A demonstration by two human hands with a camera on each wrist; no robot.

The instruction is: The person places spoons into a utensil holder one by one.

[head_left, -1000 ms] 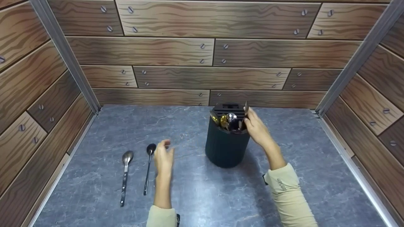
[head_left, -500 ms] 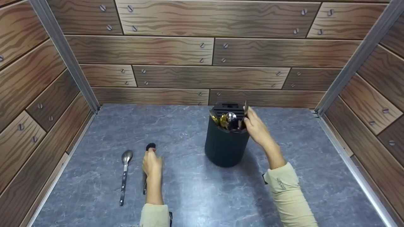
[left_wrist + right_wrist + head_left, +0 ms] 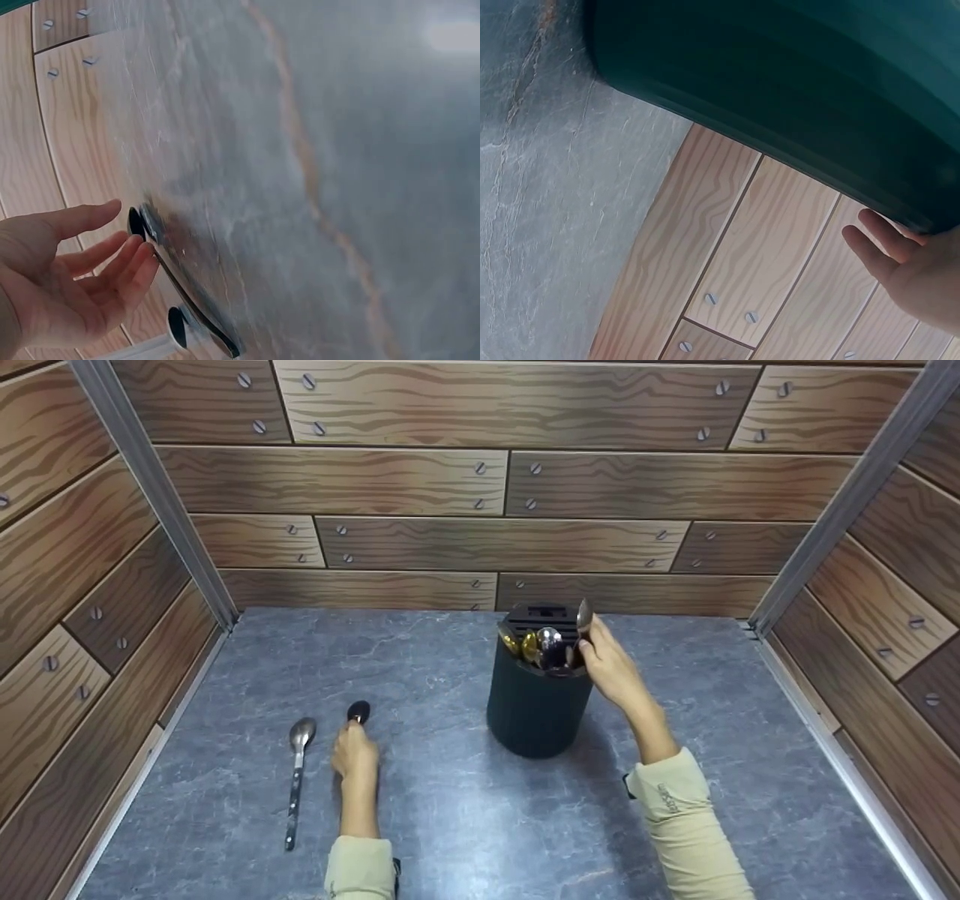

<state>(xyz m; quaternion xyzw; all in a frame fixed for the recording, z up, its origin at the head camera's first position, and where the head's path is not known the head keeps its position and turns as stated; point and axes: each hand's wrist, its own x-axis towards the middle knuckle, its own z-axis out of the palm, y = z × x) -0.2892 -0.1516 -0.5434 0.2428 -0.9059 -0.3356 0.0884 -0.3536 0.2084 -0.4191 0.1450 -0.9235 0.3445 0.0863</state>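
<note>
My left hand (image 3: 355,754) is over a dark long-handled spoon (image 3: 359,711) lying on the table. In the left wrist view its fingertips (image 3: 150,251) reach the spoon's neck, with the thumb held apart from the fingers. A second spoon (image 3: 302,733), with a dark riveted handle, lies further left. At the rim of a dark green utensil holder (image 3: 536,712), my right hand (image 3: 615,667) pinches an upright spoon (image 3: 584,615) just below its bowl. Its lower part is hidden. The right wrist view shows two extended fingers (image 3: 871,253) beside the holder's wall.
Gold and silver spoons (image 3: 550,639) stand in the holder, bowls up, in front of its slotted black top (image 3: 541,615). Wood-patterned walls (image 3: 420,484) enclose the grey marbled table (image 3: 450,810) at the back and both sides.
My left hand has moved left and down onto the dark spoon, covering its handle. The spoon in my right hand has turned so its bowl shows wider; the right arm stays in place.
</note>
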